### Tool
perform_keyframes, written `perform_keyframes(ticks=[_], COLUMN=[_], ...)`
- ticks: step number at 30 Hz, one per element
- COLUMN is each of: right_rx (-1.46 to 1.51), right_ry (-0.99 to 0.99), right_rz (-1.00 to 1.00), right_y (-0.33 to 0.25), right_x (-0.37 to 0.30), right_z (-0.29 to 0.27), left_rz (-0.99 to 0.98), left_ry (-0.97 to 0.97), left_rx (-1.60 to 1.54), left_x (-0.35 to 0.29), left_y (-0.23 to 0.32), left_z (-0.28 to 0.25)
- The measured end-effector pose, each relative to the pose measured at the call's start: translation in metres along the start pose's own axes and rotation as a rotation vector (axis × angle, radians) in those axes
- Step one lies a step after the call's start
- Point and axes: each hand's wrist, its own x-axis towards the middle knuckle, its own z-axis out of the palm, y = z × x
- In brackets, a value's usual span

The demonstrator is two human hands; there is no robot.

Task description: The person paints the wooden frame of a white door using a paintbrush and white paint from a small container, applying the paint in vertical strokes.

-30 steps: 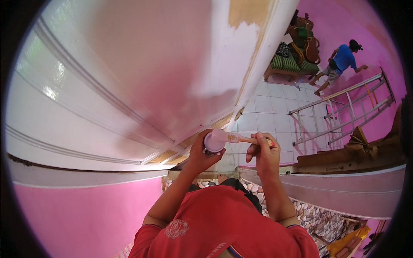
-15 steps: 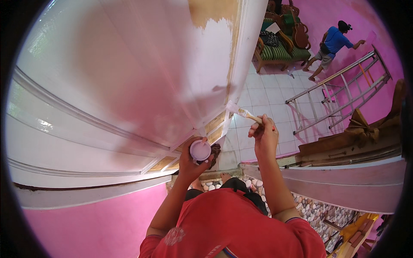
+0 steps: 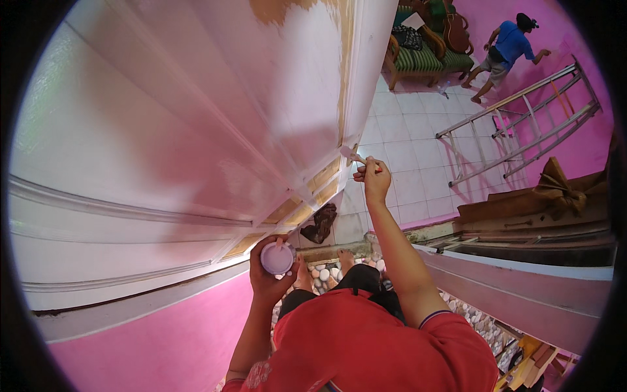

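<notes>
My left hand (image 3: pixel 266 277) is wrapped round a small cup of pale lilac paint (image 3: pixel 277 259), held level at the left of my body. Farther out, my right hand (image 3: pixel 374 178) grips a paintbrush (image 3: pixel 353 155) by its handle. The brush's pale, paint-covered bristles meet the edge of a tall panelled door (image 3: pixel 215 130); whether they press on it is hard to tell. Most of the door is whitish, with bare yellow-brown wood showing at its top, along its edge and in the lower panels (image 3: pixel 324 174).
A dark crumpled cloth or bag (image 3: pixel 319 223) lies by the door's foot. Beyond the sill, a metal ladder (image 3: pixel 522 124) leans over white floor tiles (image 3: pixel 408 157). A co-worker in a blue shirt (image 3: pixel 511 44) reaches to the pink wall. Green striped seats (image 3: pixel 418 60) stand behind; pebble-patterned floor (image 3: pixel 323 276) lies under me.
My right hand has drawn the brush in to the door's edge, moving left. The left hand with the paint cup has shifted left and nearer to me. The whole view has shifted slightly.
</notes>
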Motion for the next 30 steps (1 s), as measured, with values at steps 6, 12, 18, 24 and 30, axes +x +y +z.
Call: perform_keyframes(ticks=[6, 12, 18, 24, 30], right_rx=[-0.105, -0.104, -0.092, -0.173, -0.15], right_ry=[0.03, 0.004, -0.013, -0.011, -0.018], right_rz=[0.007, -0.048, -0.105, -0.069, -0.114], right_y=[0.011, -0.002, -0.014, 0.005, -0.012], right_x=[0.017, 0.022, 0.01, 0.022, 0.016], right_z=[0.019, 0.032, 0.02, 0.028, 0.032], left_rz=[-0.024, -0.078, -0.06, -0.06, -0.083], left_ry=[0.015, 0.067, 0.091, 0.094, 0.126], left_rx=[-0.036, -0.071, -0.072, -0.068, -0.046], left_x=[-0.011, -0.018, -0.023, -0.026, -0.032], left_y=[0.0, 0.0, -0.002, -0.003, -0.007], left_z=[-0.003, -0.004, -0.005, -0.005, -0.006])
